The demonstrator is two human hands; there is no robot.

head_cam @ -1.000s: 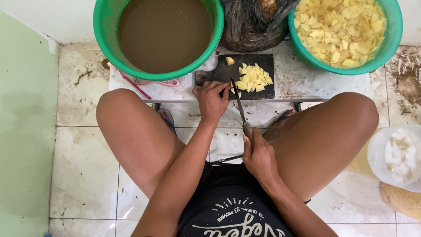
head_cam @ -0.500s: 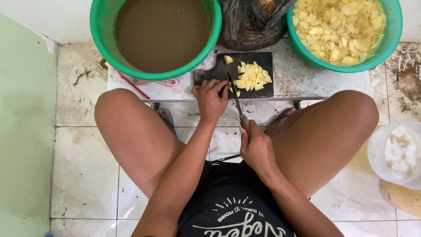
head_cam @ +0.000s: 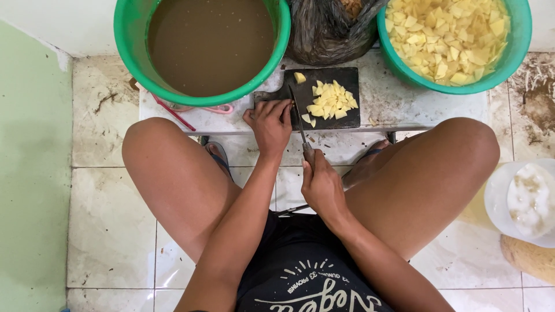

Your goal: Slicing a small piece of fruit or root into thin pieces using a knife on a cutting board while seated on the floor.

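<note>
My right hand [head_cam: 321,186] grips the handle of a knife [head_cam: 300,122], whose blade reaches forward over a black cutting board [head_cam: 347,78]. A pile of yellow cut pieces [head_cam: 330,102] lies on the board to the right of the blade, with one loose piece [head_cam: 299,77] near the far edge. My left hand [head_cam: 270,122] rests with curled fingers at the board's near left edge, right beside the blade. Whether it holds a piece under the fingers is hidden. The board sits on a low white bench [head_cam: 399,104] between my knees.
A green basin of brown murky water [head_cam: 208,43] stands at the far left, a green basin full of yellow cut pieces [head_cam: 448,34] at the far right, and a dark plastic bag [head_cam: 329,29] between them. A white container [head_cam: 523,199] sits on the tiled floor at the right.
The knife blade has shifted a little left and forward across the board, and my right hand has moved slightly with it. My left hand stays at the board's edge.
</note>
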